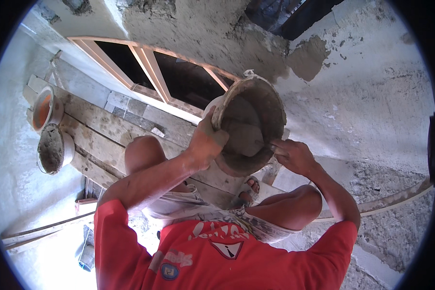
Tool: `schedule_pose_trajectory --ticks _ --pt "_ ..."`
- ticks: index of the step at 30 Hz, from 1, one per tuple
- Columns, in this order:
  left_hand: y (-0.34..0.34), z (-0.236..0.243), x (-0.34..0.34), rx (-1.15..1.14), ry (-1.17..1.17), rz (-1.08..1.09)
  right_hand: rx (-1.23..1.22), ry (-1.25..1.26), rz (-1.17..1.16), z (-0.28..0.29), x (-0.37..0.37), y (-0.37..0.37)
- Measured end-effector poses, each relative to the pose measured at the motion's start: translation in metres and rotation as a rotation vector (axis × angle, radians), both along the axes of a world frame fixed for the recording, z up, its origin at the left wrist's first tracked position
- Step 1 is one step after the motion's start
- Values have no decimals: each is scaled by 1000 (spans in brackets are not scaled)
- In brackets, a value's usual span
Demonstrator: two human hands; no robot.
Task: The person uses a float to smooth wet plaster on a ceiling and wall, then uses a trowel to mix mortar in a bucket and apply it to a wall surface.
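From the head view, we're looking straight down as the person is squatting on rough wooden planks, and the bucket is sitting front and centre, tipping its mouth toward the wearer just below the window frame. The left hand is clamping firmly around the near-left rim, thumb hooking over the edge. Over on the other side, the right hand is curling narrow at the right rim, apparently pinching the handle of a trowel; its caked blade is seemingly lying against the grey mortar inside, though the grip itself is partly hiding. Here's the danger: that bucket is leaning a good deal and mainly the left hand is visibly steadying it, so a slick, muddy rim could be slipping free and spilling the load over the knees or the sandal. A hard push with the blade could be tipping it further. And the planks are showing gaps between them, so dropped mortar could be falling through, while a shift of the feet could be upsetting the balance.
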State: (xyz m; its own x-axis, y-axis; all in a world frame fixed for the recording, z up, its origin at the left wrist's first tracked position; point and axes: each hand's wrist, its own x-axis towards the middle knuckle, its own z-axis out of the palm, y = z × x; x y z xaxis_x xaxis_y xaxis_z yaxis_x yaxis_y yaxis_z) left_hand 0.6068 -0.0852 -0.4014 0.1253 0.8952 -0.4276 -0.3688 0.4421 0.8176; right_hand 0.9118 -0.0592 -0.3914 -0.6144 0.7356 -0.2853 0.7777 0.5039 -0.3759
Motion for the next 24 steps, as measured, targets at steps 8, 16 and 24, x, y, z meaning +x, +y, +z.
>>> schedule_pose_trajectory --ticks 8,16,24 --pt "1 -2 -4 216 90 -21 72 60 -82 25 15 -2" --pt "4 6 1 36 -32 -28 55 134 -215 198 0 1" --pt "0 4 3 70 25 18 -182 237 -505 255 14 12"
